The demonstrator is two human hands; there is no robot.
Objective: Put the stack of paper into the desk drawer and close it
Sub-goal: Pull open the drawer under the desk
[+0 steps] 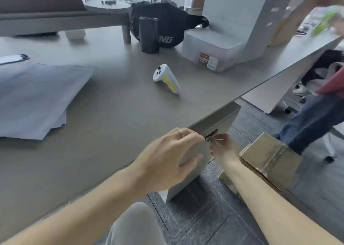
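— Where's the stack of paper (pixel 35 99)?

— On the grey desk (pixel 111 114), well off to the left of both hands. Pale, bluish-white sheets, loosely squared; the lower ones stick out at the near corner, so the edges don't line up. Nobody's touching it. There's a clipboard (pixel 13 58) just beyond it.

— And the drawer?

— The drawer (pixel 214 125) sits under the desk's right edge, a grey metal front with a small dark handle or lock (pixel 211 135) near the top. Both hands are at that spot.

— What's the left hand (pixel 167 161) doing?

— It reaches across the desk edge. The fingers are loosely curled, with fingertips (pixel 199 137) right up against the dark piece, and the thumb (pixel 193 159) spread lower, lying against the drawer front. There's a ring on one finger. It looks like a light pinch at the handle, but I can't tell whether it has truly closed on it.

— The right hand (pixel 223 149)?

— It comes up from below, just on the other side of that same piece, fingers bent toward it. It's blurred; whether it grips something thin there or only touches, I can't say.

— Anything else near them?

— A cardboard box (pixel 268 159) on the floor just right of the right hand, and a white controller (pixel 165 78) on the desk, beyond the fingers.
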